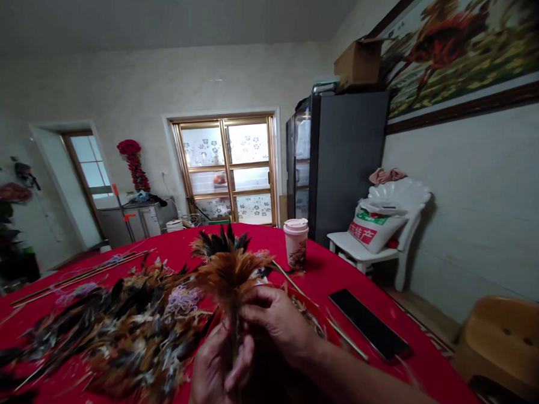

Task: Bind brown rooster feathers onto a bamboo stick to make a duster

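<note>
Though blurred, left hand (217, 373) and right hand (276, 322) both closed around a feathered cane (231, 282), loose feathers (127, 336) just beside

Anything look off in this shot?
Yes, up on the right: a cardboard box sits on top of the dark refrigerator, flaps open, pressed against the framed painting. It looks awkwardly perched.

One left hand (217, 373), one right hand (278, 322), one feather duster (228, 276), one lidded cup (296, 244), one phone (370, 324), one white chair (380, 250).
</note>
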Action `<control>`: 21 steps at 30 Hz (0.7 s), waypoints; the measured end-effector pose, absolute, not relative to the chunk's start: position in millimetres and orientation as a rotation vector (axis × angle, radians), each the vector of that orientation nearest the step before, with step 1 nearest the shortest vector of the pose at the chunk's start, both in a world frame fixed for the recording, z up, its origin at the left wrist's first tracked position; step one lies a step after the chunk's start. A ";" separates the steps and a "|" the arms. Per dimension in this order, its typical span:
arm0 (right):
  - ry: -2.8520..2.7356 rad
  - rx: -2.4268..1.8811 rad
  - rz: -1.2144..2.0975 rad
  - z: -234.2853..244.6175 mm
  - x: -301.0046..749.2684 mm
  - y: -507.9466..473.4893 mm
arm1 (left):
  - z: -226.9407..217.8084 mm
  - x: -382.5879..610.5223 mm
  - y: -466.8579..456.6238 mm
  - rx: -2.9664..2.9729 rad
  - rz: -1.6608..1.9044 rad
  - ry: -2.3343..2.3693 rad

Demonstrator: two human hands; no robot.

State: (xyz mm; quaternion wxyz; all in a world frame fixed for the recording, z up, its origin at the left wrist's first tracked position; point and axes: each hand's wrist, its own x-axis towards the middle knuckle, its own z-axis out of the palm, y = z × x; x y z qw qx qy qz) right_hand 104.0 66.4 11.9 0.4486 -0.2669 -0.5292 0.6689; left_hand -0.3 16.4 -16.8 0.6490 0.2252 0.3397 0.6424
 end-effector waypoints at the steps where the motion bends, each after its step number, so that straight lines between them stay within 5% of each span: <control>1: -1.332 -0.658 1.633 11.9 104.4 66.2 | -17.5 -0.5 16.6 0.505 1.453 0.782; 21: -1.506 -0.719 1.337 12.7 114.3 65.1 | -15.9 2.5 14.6 0.532 1.454 0.813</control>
